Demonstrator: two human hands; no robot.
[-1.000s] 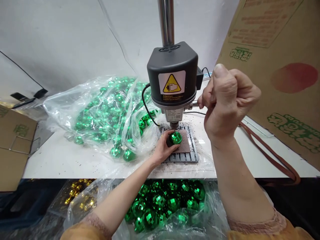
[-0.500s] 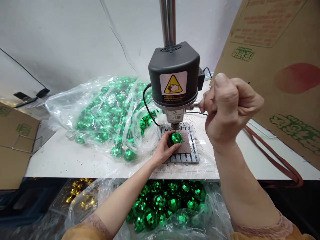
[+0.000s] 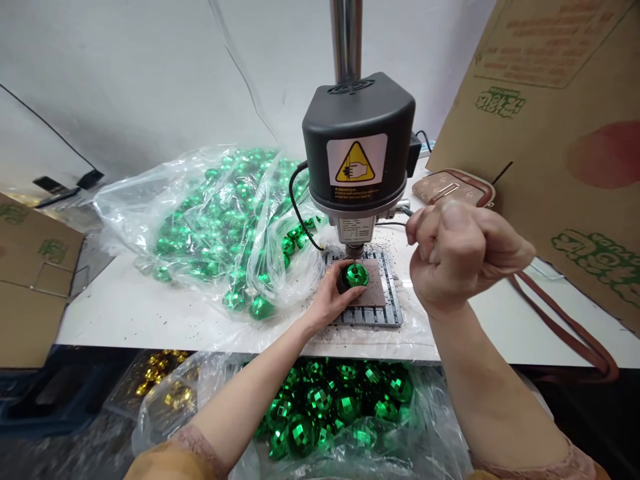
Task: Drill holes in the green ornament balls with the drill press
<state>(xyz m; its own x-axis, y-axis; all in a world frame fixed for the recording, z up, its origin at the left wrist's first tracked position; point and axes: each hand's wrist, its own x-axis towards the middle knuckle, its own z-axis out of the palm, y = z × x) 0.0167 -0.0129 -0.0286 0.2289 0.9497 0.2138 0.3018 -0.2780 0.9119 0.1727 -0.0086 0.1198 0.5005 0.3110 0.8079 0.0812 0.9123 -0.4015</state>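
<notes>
A shiny green faceted ball (image 3: 357, 275) rests on the drill press's slotted base, under the drill bit. My left hand (image 3: 336, 293) grips it from the left, thumb in front and fingers behind. The black-headed drill press (image 3: 357, 143) carries a yellow hand-warning sticker. Its thin bit reaches down to the top of the ball; whether it has gone in I cannot tell. To the right of the head, my right hand (image 3: 457, 253) is closed round the feed lever (image 3: 403, 208), most of which the fingers hide. Dark shavings lie about the base (image 3: 393, 313).
A clear plastic bag of green balls (image 3: 210, 220) lies left of the press. Below the table edge hangs another bag of green balls (image 3: 320, 407), with gold balls (image 3: 160, 373) beside it. Cardboard boxes (image 3: 540, 167) flank the table. A brown purse (image 3: 450, 187) sits behind my right hand.
My right hand has come down with the lever, uncovering the purse behind it. My left hand still holds the ball in place. The view has shifted slightly.
</notes>
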